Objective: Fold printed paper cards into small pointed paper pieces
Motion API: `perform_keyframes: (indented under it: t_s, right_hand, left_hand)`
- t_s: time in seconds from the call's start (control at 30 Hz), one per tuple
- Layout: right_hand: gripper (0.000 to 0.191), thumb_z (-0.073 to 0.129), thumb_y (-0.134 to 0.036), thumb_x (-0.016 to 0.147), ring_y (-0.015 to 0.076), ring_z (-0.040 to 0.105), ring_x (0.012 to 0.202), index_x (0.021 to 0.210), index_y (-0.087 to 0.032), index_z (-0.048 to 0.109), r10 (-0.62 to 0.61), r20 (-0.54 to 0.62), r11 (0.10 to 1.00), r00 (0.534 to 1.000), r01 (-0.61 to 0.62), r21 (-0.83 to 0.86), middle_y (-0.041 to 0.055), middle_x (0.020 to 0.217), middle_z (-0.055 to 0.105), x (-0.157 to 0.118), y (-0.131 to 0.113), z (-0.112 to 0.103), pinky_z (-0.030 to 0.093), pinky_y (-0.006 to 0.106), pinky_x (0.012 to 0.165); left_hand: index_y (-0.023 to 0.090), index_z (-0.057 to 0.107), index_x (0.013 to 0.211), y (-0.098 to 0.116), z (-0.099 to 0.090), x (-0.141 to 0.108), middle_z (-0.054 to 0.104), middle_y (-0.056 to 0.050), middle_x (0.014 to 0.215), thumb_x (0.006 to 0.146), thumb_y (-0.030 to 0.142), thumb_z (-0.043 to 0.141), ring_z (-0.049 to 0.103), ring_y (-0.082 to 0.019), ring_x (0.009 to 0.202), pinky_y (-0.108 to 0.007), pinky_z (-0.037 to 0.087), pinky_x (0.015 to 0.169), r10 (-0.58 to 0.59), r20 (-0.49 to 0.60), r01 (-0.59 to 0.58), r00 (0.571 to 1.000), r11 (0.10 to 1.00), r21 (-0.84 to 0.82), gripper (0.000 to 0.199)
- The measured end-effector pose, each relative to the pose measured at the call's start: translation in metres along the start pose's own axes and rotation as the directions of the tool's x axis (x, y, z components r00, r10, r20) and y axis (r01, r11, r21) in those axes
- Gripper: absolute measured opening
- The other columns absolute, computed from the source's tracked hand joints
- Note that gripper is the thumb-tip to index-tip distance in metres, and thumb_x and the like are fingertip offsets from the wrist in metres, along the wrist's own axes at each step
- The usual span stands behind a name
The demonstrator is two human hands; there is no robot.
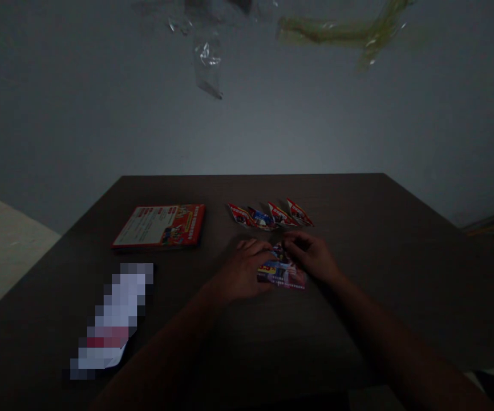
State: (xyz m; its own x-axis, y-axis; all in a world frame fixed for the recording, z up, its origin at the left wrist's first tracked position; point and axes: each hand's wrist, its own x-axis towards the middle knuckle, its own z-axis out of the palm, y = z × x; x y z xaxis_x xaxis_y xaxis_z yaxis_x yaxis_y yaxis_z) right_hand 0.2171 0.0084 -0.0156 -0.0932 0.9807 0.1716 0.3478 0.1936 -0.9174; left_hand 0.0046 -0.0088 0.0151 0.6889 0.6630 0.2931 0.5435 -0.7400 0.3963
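Straight to the near side of the row of folded printed pieces (279,214), and right onto the printed sheet (281,274), lying on the table (358,205) just short of that row. Held between two hands here: with left hand (247,265) spread over the left edge, fingers and thumb apart, and with right hand (311,254) at the far right part, closer to the row, fingers bent and bunched together over the sheet. Impossible to tell whether pinching paper. No reading the long axis either, with both sides partly covered. Equally near from left and right, touching on both.
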Motion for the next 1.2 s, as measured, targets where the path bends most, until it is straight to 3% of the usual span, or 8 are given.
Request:
perform_keyframes:
  t_s: [0.23, 0.5, 0.73, 0.87, 1.03, 1.2]
  right_hand:
    - [0.026, 0.059, -0.029, 0.080, 0.0204, 0.065, 0.088, 0.103, -0.018, 0.064, -0.052, 0.010, 0.995, 0.999, 0.053, -0.087, 0.0073, 0.098, 0.070, -0.0014, -0.0012, -0.0022, 0.051, 0.034, 0.079]
    - [0.024, 0.057, -0.025, 0.080, 0.0202, 0.064, 0.092, 0.102, -0.018, 0.063, -0.077, -0.006, 0.994, 0.997, 0.076, -0.076, 0.0072, 0.100, 0.069, -0.0007, 0.0007, -0.0031, 0.050, 0.035, 0.083]
    - [0.031, 0.059, -0.019, 0.075, 0.0188, 0.066, 0.084, 0.106, -0.018, 0.061, -0.046, 0.018, 0.994, 0.999, 0.048, -0.094, 0.0064, 0.095, 0.070, -0.0005, 0.0040, -0.0039, 0.052, 0.032, 0.076]
    - [0.038, 0.062, -0.018, 0.071, 0.0182, 0.065, 0.078, 0.109, -0.018, 0.060, -0.060, 0.025, 0.982, 0.998, 0.063, -0.180, 0.0059, 0.092, 0.070, -0.0003, 0.0036, -0.0043, 0.052, 0.031, 0.071]
    - [0.036, 0.065, -0.017, 0.069, 0.0204, 0.064, 0.086, 0.105, -0.018, 0.063, -0.092, 0.035, 0.947, 0.995, 0.098, -0.306, 0.0069, 0.097, 0.069, 0.0001, 0.0012, -0.0050, 0.050, 0.035, 0.079]
    - [0.034, 0.065, -0.018, 0.069, 0.0206, 0.064, 0.085, 0.103, -0.019, 0.064, -0.093, 0.067, 0.941, 0.993, 0.110, -0.321, 0.0060, 0.095, 0.069, 0.0011, 0.0053, -0.0046, 0.049, 0.035, 0.079]
  left_hand:
    - [0.023, 0.055, 0.115, -0.0034, 0.0001, -0.0005, 0.052, -0.005, 0.121, 0.060, 0.041, 0.077, 0.045, -0.025, 0.112, -0.040, 0.032, 0.097, -0.013, 0.045, 0.013, 0.999, 1.000, 0.015, 0.062]
    - [0.022, 0.052, 0.120, -0.0023, 0.0015, -0.0008, 0.050, -0.007, 0.125, 0.064, 0.042, 0.074, 0.043, -0.026, 0.115, -0.041, 0.031, 0.099, -0.010, -0.002, 0.010, 1.000, 1.000, -0.002, 0.063]
    - [0.023, 0.051, 0.120, -0.0018, -0.0010, -0.0007, 0.050, -0.006, 0.124, 0.065, 0.035, 0.073, 0.044, -0.026, 0.114, -0.042, 0.033, 0.098, -0.009, 0.014, 0.009, 1.000, 1.000, -0.004, 0.061]
    - [0.023, 0.053, 0.117, 0.0002, -0.0027, 0.0000, 0.053, -0.006, 0.119, 0.066, 0.033, 0.072, 0.045, -0.025, 0.112, -0.041, 0.032, 0.097, -0.015, 0.024, 0.015, 1.000, 1.000, -0.009, 0.056]
    - [0.023, 0.054, 0.116, 0.0013, -0.0032, 0.0009, 0.056, -0.006, 0.116, 0.067, 0.035, 0.070, 0.047, -0.025, 0.109, -0.040, 0.032, 0.095, -0.025, 0.042, 0.026, 0.999, 1.000, -0.008, 0.053]
    - [0.022, 0.053, 0.116, -0.0005, -0.0020, 0.0006, 0.057, -0.005, 0.116, 0.065, 0.037, 0.073, 0.048, -0.024, 0.108, -0.040, 0.032, 0.095, -0.011, 0.073, 0.010, 0.997, 1.000, 0.006, 0.057]
